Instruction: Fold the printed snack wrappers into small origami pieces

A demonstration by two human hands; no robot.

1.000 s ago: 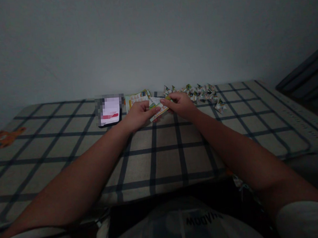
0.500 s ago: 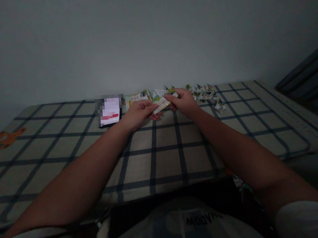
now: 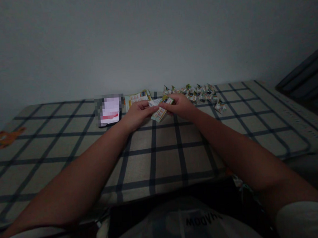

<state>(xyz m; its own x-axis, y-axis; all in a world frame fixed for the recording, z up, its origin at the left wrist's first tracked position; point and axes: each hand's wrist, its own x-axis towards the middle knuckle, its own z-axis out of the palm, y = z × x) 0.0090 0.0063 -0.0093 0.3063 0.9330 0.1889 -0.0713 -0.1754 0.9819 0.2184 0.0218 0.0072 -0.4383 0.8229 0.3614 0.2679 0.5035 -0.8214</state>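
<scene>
Between my two hands is a folded strip of printed paper (image 3: 159,115), white and green with reddish print, its lower end slanting toward me. My left hand (image 3: 137,114) pinches its left side, thumb on top. From the right, my right hand (image 3: 182,106) grips the upper part with thumb and fingers. Part of the strip is hidden under the fingers. Just behind my left hand lies a stack of printed paper sheets (image 3: 138,97). Beyond my right hand sit several small folded paper pieces (image 3: 202,91) with pointed corners, and one folded piece (image 3: 220,106) lies nearer to me.
A phone (image 3: 110,113) with a lit screen lies left of my left hand. Everything rests on a checked cloth (image 3: 165,163) reaching back to a grey wall (image 3: 154,40). An orange figure (image 3: 6,137) shows at far left. A dark striped object (image 3: 304,70) leans at right.
The strip has turned steeper and come slightly lower and nearer to me. My right hand has moved down a little, and a white flap now shows between the hands.
</scene>
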